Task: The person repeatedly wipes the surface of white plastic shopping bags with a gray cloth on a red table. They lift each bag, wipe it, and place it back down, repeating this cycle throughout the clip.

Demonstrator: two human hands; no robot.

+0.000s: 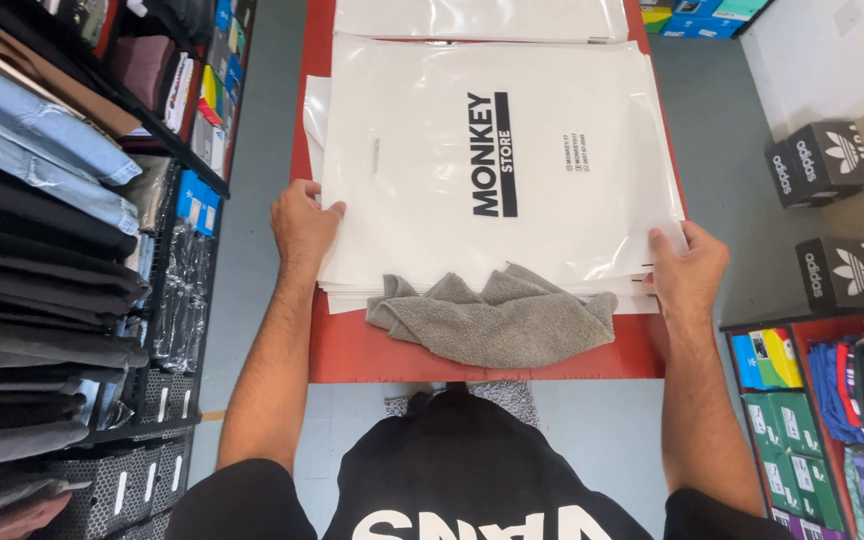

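Table point(352, 350) mostly hidden under bags point(492, 150) and towel point(497, 320). Second stack point(482, 18) cut off at top edge. Right fingertips point(658, 262) tucked under bags.

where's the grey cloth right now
In the head view, the grey cloth lies crumpled on the red table, at its near edge between both hands, tucked against the stack of white plastic bags.

Clothing shop, folded jeans shelves point(42, 200), shoeboxes point(820, 160)

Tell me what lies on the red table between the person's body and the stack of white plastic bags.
A crumpled grey cloth lies there, its far edge tucked under the stack, in the head view.
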